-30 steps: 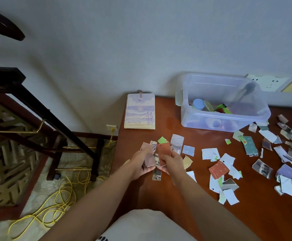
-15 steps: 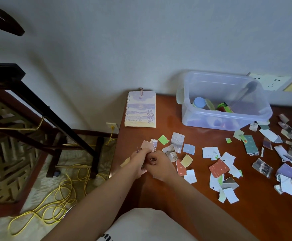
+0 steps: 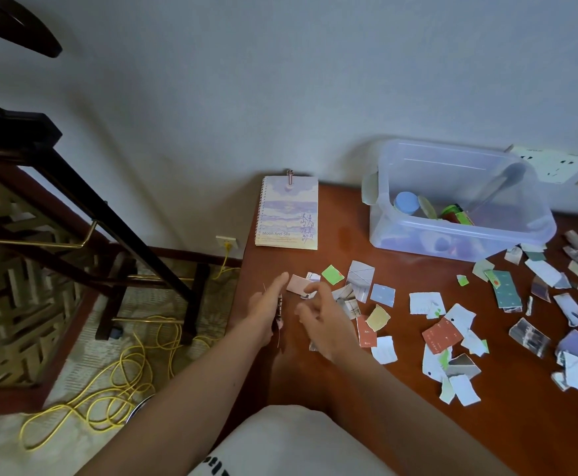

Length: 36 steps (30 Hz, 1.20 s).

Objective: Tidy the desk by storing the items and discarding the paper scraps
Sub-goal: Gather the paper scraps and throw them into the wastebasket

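The brown desk by the white wall is littered with paper scraps. The left hand holds a thin stack on edge (saving up a pile to throw out, I think), pointing finger straight. The right hand, fingers loose and apart, reaches for the pink scrap by its fingertips. Before, both hands were together.

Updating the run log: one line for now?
left hand: holds scrap stack | right hand: beside pink scrap | desk: scraps scattered
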Tool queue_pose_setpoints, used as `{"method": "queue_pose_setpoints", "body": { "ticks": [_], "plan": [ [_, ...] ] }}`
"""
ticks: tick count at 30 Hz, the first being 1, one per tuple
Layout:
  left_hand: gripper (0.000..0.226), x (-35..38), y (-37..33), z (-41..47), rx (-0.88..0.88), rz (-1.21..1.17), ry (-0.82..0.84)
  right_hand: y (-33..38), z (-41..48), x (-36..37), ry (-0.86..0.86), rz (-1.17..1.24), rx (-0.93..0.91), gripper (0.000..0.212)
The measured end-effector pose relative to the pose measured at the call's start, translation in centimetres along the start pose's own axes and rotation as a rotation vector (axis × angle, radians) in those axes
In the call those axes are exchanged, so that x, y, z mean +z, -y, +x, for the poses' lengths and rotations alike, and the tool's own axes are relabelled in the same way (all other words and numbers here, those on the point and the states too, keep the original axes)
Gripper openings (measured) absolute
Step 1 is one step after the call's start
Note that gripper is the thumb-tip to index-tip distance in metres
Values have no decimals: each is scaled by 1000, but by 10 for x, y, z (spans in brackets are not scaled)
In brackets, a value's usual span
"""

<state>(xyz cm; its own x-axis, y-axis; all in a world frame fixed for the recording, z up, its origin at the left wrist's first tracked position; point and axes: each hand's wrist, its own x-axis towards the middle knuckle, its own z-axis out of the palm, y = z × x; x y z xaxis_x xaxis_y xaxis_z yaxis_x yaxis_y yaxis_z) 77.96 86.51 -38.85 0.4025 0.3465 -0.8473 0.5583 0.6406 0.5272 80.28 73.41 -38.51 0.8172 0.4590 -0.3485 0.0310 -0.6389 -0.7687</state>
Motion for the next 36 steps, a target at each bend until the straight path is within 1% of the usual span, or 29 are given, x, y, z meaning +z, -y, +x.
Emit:
{"method": "queue_pose_setpoints", "body": {
  "ticks": [1,3,5,7,9,10,12,14,17,20,22,24,26,28,29,30,31,33,34,36],
  "plan": [
    [40,-2,1,2,40,33,-22,-2,1,0,-22,-26,38,18],
    [40,-8,4,9,129,233,-93,-9,3,-2,-57,-137,111,20],
    [33,-18,5,14,250,549,-166,-17,4,-4,-65,-264,167,29],
    [26,-28,9,18,368,900,-191,-25,3,-3,-47,-376,229,40],
    [28,-36,14,16,460,1179,-209,-31,2,0,-24,-496,284,51],
    [31,-40,18,15,501,1266,-217,-34,1,3,-21,-546,304,56],
    [43,-46,23,17,534,1346,-229,-38,0,9,-27,-610,319,64],
    [49,-49,27,19,516,1373,-236,-38,1,14,-29,-647,296,61],
    [43,-48,28,21,493,1412,-240,-37,4,18,-17,-634,263,49],
    [41,-47,27,23,485,1432,-220,-35,6,19,6,-586,267,41],
    [39,-48,26,25,494,1463,-190,-36,7,17,18,-564,267,36],
    [30,-46,26,26,535,1513,-157,-37,7,16,47,-544,271,29],
    [18,-43,27,28,549,1523,-105,-41,5,16,86,-512,276,20],
    [6,-38,25,30,498,1428,-32,-45,4,16,89,-424,281,11],
    [5,-33,23,29,444,1292,14,-45,3,14,71,-352,292,7],
    [10,-28,20,27,379,1110,54,-46,4,11,49,-260,317,4],
    [10,-22,16,24,315,919,81,-45,5,8,21,-157,345,5],
    [2,-9,5,20,166,601,97,-45,8,0,-62,16,383,9],
    [8,-2,0,21,107,503,90,-44,10,-6,-109,69,394,11],
    [18,7,-9,22,36,393,86,-42,14,-15,-200,117,411,12]
  ]
}}
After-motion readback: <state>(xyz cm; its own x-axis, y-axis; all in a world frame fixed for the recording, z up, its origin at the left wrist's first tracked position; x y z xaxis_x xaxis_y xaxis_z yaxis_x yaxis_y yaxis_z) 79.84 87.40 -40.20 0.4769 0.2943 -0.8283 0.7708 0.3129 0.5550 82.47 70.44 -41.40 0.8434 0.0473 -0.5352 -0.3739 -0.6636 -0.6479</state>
